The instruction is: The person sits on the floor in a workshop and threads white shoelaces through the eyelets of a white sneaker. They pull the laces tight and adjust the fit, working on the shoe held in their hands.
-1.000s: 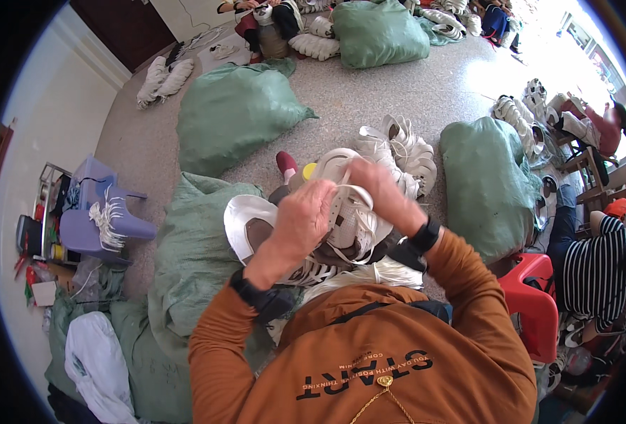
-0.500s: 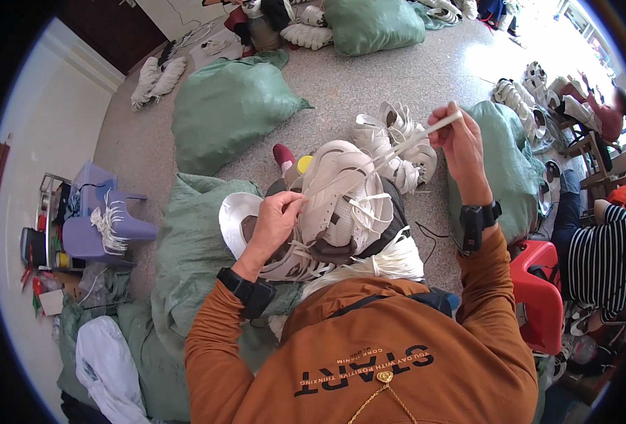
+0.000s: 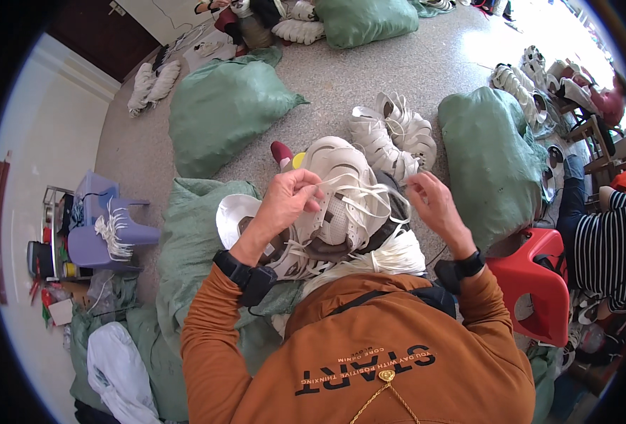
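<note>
off-white, the shoe upper (image 3: 336, 212) sits in front of our brown sweatshirt (image 3: 398, 332), its pale lace (image 3: 371, 190) looped loosely over it and a white bundle of laces (image 3: 402, 254) just below. our left hand (image 3: 288, 200) is half curled at one side, our right hand (image 3: 436, 205) bent-fingered at the other, and we cannot tell whether either pinches the lace.
</note>
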The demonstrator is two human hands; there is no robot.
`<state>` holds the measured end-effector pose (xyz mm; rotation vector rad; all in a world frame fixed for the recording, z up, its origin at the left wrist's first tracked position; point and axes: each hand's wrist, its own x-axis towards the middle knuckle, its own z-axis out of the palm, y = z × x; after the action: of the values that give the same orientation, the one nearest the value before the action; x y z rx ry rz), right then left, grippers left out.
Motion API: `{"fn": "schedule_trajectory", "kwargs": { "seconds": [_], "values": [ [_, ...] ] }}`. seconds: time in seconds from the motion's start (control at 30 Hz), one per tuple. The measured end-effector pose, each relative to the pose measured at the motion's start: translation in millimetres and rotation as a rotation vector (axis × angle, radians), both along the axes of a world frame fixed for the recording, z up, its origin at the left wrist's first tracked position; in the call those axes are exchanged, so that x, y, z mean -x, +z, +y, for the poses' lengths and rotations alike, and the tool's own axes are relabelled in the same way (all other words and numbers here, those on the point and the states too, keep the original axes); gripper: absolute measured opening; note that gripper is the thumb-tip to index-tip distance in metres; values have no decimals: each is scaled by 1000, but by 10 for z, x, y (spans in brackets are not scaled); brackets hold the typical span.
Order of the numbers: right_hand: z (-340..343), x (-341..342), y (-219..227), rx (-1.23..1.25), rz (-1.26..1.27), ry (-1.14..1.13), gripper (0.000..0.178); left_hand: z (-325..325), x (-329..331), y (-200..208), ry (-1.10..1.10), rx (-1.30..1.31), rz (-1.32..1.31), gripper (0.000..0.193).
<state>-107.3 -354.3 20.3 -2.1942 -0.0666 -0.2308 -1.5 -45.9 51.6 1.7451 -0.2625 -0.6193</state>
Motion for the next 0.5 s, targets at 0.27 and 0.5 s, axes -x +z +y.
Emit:
{"fn": "schedule_trajectory", "kwargs": {
  "seconds": [0.27, 0.5],
  "values": [
    [879, -2, 140, -229, -203, 236, 10, -175, 50, -134, 28, -56, -333, 11],
    [865, -1, 57, -237, -97, 214, 11, -141, 65, -189, 27, -82, -296, 12]
  ]
}}
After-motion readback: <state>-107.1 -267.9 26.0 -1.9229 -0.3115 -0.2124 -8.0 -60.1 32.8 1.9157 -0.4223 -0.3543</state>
